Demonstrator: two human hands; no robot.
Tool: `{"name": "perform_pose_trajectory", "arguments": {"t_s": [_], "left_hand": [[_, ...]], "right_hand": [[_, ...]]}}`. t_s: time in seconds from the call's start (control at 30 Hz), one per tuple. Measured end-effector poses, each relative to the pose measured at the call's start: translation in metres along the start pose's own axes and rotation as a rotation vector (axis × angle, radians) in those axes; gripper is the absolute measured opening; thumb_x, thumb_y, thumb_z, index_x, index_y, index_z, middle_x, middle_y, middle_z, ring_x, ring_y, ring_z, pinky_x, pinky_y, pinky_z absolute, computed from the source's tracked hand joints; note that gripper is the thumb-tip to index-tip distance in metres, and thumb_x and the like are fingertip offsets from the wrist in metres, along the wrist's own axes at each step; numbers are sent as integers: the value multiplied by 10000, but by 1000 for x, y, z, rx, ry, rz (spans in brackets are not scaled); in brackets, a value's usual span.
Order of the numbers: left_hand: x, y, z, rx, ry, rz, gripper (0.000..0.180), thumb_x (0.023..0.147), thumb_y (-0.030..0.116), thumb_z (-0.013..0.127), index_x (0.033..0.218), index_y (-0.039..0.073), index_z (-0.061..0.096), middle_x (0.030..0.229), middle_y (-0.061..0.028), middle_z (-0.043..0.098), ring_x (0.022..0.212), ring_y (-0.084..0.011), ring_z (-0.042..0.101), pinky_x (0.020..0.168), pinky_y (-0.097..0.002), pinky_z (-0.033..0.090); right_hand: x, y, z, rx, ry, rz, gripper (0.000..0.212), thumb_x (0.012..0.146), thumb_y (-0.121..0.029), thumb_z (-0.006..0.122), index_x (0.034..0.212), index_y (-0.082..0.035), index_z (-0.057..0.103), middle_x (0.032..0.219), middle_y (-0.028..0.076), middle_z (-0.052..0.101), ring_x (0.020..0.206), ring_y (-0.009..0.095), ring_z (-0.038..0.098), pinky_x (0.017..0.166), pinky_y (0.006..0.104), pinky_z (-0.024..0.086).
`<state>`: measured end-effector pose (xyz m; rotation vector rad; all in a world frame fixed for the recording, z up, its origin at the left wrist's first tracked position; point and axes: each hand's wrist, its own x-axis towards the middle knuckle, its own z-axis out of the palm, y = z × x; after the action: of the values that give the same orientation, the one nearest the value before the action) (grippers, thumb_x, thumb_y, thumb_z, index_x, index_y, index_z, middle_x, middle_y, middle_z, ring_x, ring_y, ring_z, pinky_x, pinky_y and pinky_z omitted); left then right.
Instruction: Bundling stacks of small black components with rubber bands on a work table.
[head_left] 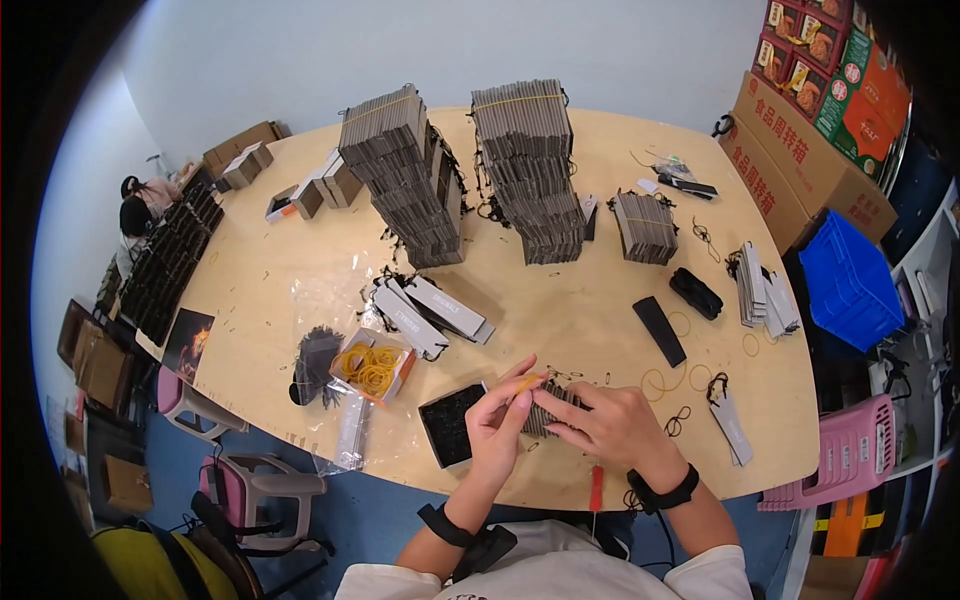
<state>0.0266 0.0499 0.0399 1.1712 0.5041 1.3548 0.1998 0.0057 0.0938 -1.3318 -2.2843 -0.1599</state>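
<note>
Near the front edge of the table, my left hand [496, 418] pinches a yellow rubber band [528, 383] between thumb and fingers. My right hand [620, 418] grips a small bundle of grey card tags [543, 420] with black strings, partly hidden by both hands. Beside my left hand sits an open black-lined box [436, 425]. A small box [402, 372] full of yellow rubber bands stands farther left. Close to my right forearm lies a red-handled screwdriver [597, 488], at the table's front edge.
Two tall stacks of banded grey tags [400, 160] [525, 160] stand at the back, with a smaller bundle [645, 230] to their right. Loose tags [430, 310] lie mid-table. A black case [695, 292], a black strip [659, 331] and a single tag [732, 428] lie right. A blue crate [850, 280] stands beyond.
</note>
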Motion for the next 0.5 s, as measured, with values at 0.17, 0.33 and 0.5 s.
{"name": "perform_pose_trajectory", "arguments": {"t_s": [0.17,0.33,0.5], "left_hand": [[0,2,1,-23,15,-33,246,959,56,551,1156,-41,663,1219,-179,650,1341,-291,454,1083,-401,383],[-2,1,-2,-26,-23,-48,304,941,63,537,1207,-46,635,1329,-260,555,1307,-302,494,1098,-409,358],[1,1,-3,-29,-75,9,379,855,37,539,1210,-47,641,1296,-215,598,1338,-325,453,1123,-433,323]], "right_hand": [[0,0,1,5,-3,0,500,783,-290,755,1260,-224,622,767,4,558,550,152,583,470,298,460],[-1,1,2,55,12,8,514,773,-279,763,1261,-207,620,778,9,576,562,163,596,480,303,470],[0,6,5,73,57,-9,497,830,-332,709,1303,-236,590,705,-6,529,506,140,556,432,289,429]]}}
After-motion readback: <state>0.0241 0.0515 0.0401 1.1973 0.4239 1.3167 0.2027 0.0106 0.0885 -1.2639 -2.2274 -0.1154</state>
